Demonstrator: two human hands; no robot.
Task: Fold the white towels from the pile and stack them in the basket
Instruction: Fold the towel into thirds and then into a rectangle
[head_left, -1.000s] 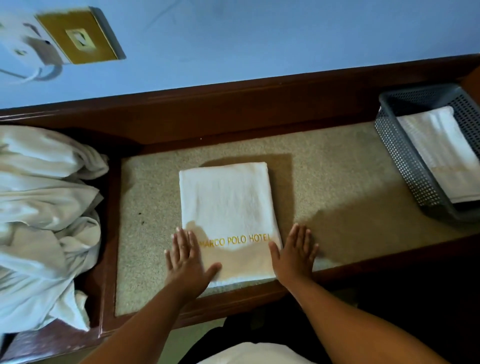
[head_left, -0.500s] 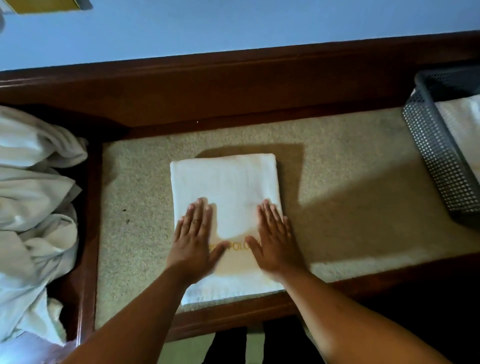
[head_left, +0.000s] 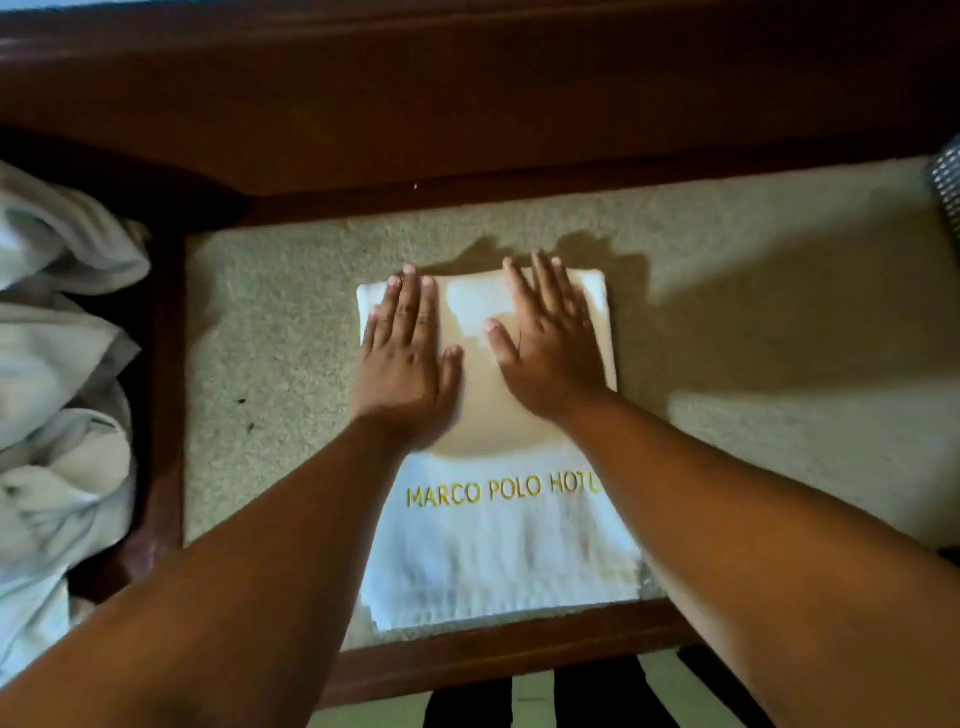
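1. In the middle of the frame we see one folded white towel (head_left: 498, 551) lying flat on the speckled beige surface (head_left: 753, 322). Its near edge reaches the wooden frame (head_left: 467, 119) that runs round the beige panel.
2. Gold lettering (head_left: 501, 491) reading MARCO POLO HOT… crosses the towel's near half. The right forearm covers the end of the last word.
3. We see the left hand (head_left: 402, 358) spread flat on the towel's far left part, palm down. Its fingers are straight and close together, its thumb points right, and it holds nothing. Its fingertips reach the towel's far edge.
4. The right hand (head_left: 545, 348) lies flat just beside it on the far right part. Its fingers are straight and slightly fanned, its thumb points left, and it too grips nothing.
5. The two thumbs are near each other but apart, with a strip of towel showing between them.
6. At the left edge of the frame we see the pile of white towels (head_left: 57, 395), rumpled and well apart from the folded one.
7. At the upper right edge only a sliver of the perforated grey basket (head_left: 948, 192) shows, and we cannot tell what it holds.
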